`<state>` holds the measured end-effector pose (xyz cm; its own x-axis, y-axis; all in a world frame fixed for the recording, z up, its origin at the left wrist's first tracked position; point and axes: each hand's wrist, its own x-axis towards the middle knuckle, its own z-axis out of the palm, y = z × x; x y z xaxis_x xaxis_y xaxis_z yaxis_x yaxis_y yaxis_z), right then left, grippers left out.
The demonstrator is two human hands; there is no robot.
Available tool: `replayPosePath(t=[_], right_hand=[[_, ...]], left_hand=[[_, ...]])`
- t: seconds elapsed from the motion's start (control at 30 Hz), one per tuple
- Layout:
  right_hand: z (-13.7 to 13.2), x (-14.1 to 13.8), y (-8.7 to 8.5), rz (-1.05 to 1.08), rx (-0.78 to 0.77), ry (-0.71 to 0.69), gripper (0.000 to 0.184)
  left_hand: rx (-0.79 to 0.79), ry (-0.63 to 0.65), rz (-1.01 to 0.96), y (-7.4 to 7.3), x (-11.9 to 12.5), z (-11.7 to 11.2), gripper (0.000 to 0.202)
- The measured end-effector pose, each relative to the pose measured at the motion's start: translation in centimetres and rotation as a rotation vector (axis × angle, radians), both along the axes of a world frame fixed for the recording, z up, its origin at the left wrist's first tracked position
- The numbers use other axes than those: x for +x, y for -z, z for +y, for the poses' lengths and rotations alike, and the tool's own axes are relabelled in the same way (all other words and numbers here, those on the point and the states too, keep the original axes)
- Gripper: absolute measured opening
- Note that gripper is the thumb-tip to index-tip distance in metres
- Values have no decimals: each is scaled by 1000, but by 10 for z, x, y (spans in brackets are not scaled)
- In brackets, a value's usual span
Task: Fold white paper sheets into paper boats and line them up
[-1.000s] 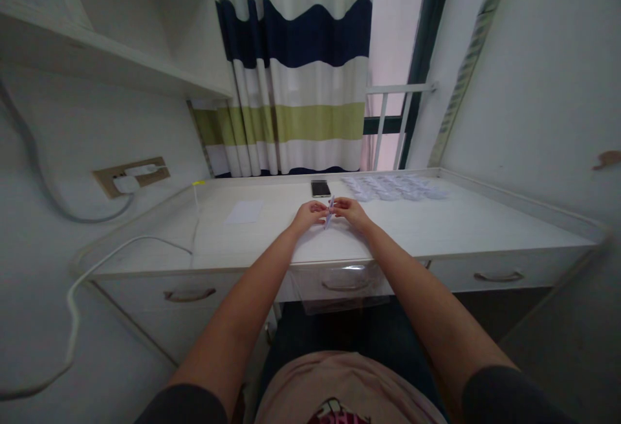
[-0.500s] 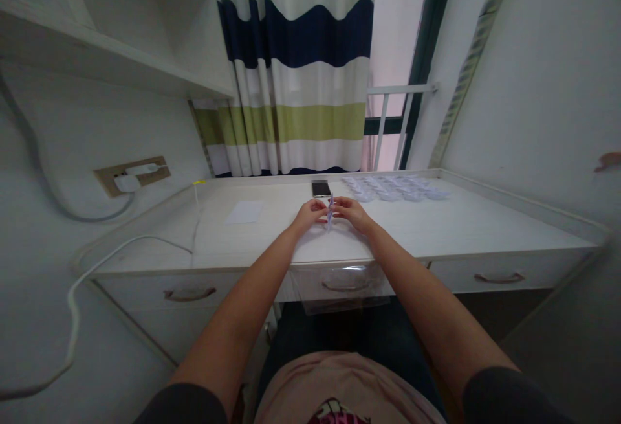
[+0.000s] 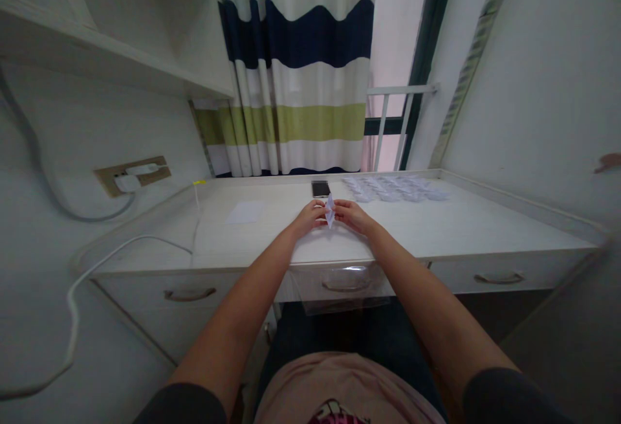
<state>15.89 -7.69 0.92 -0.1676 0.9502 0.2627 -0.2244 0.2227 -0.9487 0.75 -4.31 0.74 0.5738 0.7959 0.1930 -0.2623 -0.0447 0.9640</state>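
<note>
Between my two hands, just above the white desk, a small folded paper piece (image 3: 330,211) stands on end, pale and diamond-shaped from here. My left hand (image 3: 309,217) grips its left side with bent fingers. On the other side my right hand (image 3: 354,215) pinches it with thumb and fingers. Some fingertips are hidden behind the paper. Beyond the hands lies a dark-screened phone (image 3: 321,188). Several similar-looking pale folded papers (image 3: 395,188) sit in rows at the back right of the desk.
A flat sheet of white paper (image 3: 245,212) lies left on the desk (image 3: 466,230). Clear plastic film (image 3: 339,288) hangs over the front edge before a drawer. A white cable (image 3: 140,237) runs onto the desk's left end. A striped curtain (image 3: 315,87) hangs behind.
The folded paper has turned and opened wider between my fingers, from a thin edge-on shape to a broader diamond. Both hands have stayed almost in place.
</note>
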Motion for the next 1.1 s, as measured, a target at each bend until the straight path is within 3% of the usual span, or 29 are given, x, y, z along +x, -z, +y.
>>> replayPosePath(t=[0.47, 0.73, 1.1], right_hand=[[-2, 0, 0, 13, -52, -21, 25], [-3, -2, -2, 26, -52, -76, 25], [0, 0, 0, 56, -71, -38, 22]], left_hand=[[-34, -43, 77, -2, 1, -4, 21], [-82, -13, 12, -3, 1, -2, 18], [-103, 7, -5, -1, 2, 2, 19]])
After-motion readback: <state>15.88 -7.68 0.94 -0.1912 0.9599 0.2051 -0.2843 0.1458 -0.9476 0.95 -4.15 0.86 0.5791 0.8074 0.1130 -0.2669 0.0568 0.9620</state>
